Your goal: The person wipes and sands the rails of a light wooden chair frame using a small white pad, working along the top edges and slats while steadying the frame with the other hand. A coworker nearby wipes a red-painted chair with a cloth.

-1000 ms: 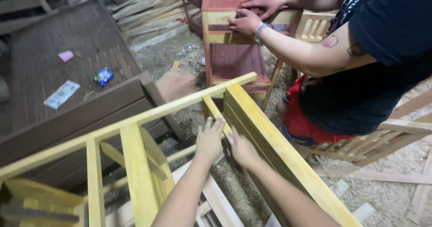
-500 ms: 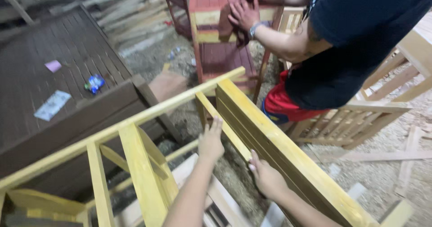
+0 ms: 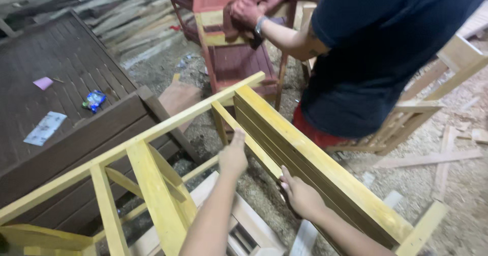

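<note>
The yellow wooden frame (image 3: 284, 144) is running off the bottom and left edges, so its legs and far end are not showing. The left hand (image 3: 233, 157) is facing away, hiding its palm; the right hand (image 3: 301, 197) is tucking its fingertips behind the frame's slats. Both forearms are getting cut off below. The co-worker (image 3: 376, 58) is losing head and legs to the edges. The small blue packet (image 3: 93, 100) is staying too blurred to identify.

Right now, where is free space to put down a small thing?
The dark brown slatted panel is mostly bare above the pink paper, blue wrapper and white slip. Crowded: the yellow frame near both hands.
</note>
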`<state>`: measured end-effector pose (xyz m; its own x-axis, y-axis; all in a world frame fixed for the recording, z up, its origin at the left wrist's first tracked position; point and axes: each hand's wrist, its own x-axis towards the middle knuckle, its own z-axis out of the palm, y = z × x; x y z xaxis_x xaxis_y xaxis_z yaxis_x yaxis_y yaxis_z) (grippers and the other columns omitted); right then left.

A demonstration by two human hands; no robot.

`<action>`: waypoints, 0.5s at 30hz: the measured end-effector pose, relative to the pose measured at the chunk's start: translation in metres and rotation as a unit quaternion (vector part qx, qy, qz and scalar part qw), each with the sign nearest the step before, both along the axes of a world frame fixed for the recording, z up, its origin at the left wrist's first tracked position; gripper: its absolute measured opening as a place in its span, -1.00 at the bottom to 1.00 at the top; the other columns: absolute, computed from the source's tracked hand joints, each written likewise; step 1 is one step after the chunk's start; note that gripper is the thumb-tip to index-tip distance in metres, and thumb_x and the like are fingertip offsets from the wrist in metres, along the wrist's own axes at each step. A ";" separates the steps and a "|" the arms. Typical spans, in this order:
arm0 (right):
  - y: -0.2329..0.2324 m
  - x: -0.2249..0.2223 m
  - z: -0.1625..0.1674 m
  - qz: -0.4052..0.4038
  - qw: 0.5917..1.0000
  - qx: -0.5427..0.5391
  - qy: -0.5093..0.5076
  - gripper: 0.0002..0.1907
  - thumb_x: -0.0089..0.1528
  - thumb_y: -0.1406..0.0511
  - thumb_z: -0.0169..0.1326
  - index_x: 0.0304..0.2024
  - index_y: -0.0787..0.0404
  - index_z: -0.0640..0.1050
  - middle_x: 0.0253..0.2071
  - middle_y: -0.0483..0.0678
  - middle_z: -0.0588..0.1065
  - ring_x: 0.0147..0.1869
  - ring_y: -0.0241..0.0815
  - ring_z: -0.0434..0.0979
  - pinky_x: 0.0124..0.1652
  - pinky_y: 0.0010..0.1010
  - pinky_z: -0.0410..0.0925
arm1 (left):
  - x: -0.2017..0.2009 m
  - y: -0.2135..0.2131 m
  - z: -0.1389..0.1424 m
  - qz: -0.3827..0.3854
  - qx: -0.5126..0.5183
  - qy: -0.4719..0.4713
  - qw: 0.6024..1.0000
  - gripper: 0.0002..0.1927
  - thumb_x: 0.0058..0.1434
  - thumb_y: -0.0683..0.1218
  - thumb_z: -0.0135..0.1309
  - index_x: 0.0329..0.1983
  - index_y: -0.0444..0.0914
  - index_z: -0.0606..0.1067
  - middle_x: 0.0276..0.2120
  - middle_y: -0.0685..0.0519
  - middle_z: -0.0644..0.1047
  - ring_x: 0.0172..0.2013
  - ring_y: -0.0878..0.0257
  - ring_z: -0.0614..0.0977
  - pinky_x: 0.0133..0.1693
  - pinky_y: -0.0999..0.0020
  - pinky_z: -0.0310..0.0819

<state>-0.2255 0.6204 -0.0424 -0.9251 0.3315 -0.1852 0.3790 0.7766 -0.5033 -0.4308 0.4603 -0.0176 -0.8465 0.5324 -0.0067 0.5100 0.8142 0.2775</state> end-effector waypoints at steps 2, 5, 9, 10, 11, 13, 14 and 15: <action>-0.008 -0.048 0.007 0.040 0.998 0.014 0.041 -0.35 0.40 0.06 -0.23 0.52 0.01 0.05 0.03 0.24 0.51 0.06 0.23 0.56 0.05 -0.02 0.40 | 0.002 0.002 -0.015 -0.029 0.037 0.163 0.986 -0.15 0.06 -0.20 -0.08 0.50 -0.05 0.11 0.50 0.17 0.11 0.04 0.11 0.63 0.11 -0.09 0.46; -0.021 -0.126 0.011 0.058 0.992 0.057 0.098 -0.39 0.41 0.07 -0.21 0.49 0.05 0.14 -0.06 0.23 0.55 -0.01 0.24 0.58 -0.02 0.00 0.41 | 0.006 0.002 -0.033 -0.021 0.016 0.084 0.996 -0.20 0.15 -0.19 -0.15 0.52 0.02 0.09 0.52 0.20 0.07 -0.02 0.11 0.65 0.05 -0.02 0.50; -0.017 -0.107 0.012 0.085 0.988 0.052 0.120 -0.39 0.39 0.06 -0.17 0.47 0.04 0.18 -0.09 0.24 0.54 0.00 0.22 0.57 -0.01 -0.01 0.40 | 0.009 -0.002 -0.035 -0.037 0.115 0.238 0.964 -0.26 0.20 -0.15 -0.12 0.49 0.13 0.18 0.47 0.27 0.17 0.04 0.15 0.69 -0.11 0.05 0.56; -0.012 -0.076 0.012 0.079 0.990 0.042 0.108 -0.38 0.39 0.07 -0.19 0.49 0.00 0.12 -0.07 0.23 0.52 0.00 0.21 0.56 0.00 -0.02 0.39 | 0.010 -0.003 -0.031 -0.032 0.062 0.171 0.983 -0.23 0.21 -0.17 -0.13 0.51 0.15 0.14 0.49 0.29 0.12 -0.01 0.15 0.69 -0.08 0.05 0.55; -0.008 -0.043 0.014 0.072 0.991 0.031 0.106 -0.35 0.39 0.07 -0.21 0.52 -0.05 0.07 -0.05 0.22 0.50 0.01 0.21 0.54 0.01 -0.04 0.39 | 0.010 -0.003 -0.025 -0.027 0.006 0.111 0.993 -0.20 0.21 -0.19 -0.14 0.53 0.17 0.10 0.52 0.32 0.07 -0.06 0.14 0.69 -0.05 0.05 0.54; -0.001 0.019 0.019 0.051 0.996 -0.013 0.066 -0.34 0.39 0.07 -0.23 0.53 -0.13 0.02 -0.04 0.16 0.53 0.01 0.15 0.57 0.07 -0.09 0.38 | 0.014 -0.004 -0.011 -0.017 -0.050 0.036 0.998 -0.15 0.20 -0.21 -0.14 0.56 0.18 0.03 0.55 0.34 0.00 -0.11 0.13 0.68 -0.06 0.07 0.54; 0.001 0.038 0.021 0.030 0.999 -0.018 0.033 -0.34 0.37 0.07 -0.22 0.53 -0.18 0.05 -0.06 0.15 0.54 0.01 0.12 0.59 0.08 -0.13 0.39 | 0.016 -0.003 -0.003 -0.015 -0.050 0.018 0.998 -0.13 0.19 -0.20 -0.12 0.56 0.16 0.01 0.55 0.35 -0.03 -0.10 0.12 0.68 -0.09 0.09 0.56; 0.001 0.050 0.021 0.011 1.000 -0.025 -0.003 -0.34 0.36 0.08 -0.21 0.52 -0.24 0.07 -0.09 0.15 0.54 0.01 0.10 0.60 0.10 -0.17 0.41 | 0.019 -0.003 0.004 -0.012 -0.051 -0.004 0.999 -0.11 0.17 -0.20 -0.10 0.56 0.15 -0.02 0.55 0.35 -0.05 -0.09 0.11 0.67 -0.13 0.11 0.57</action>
<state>-0.1752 0.6219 -0.0215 -0.9308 0.3017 -0.2062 0.3654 0.7589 -0.5391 -0.4118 0.4569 -0.0136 -0.8335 0.5484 -0.0680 0.5274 0.8261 0.1984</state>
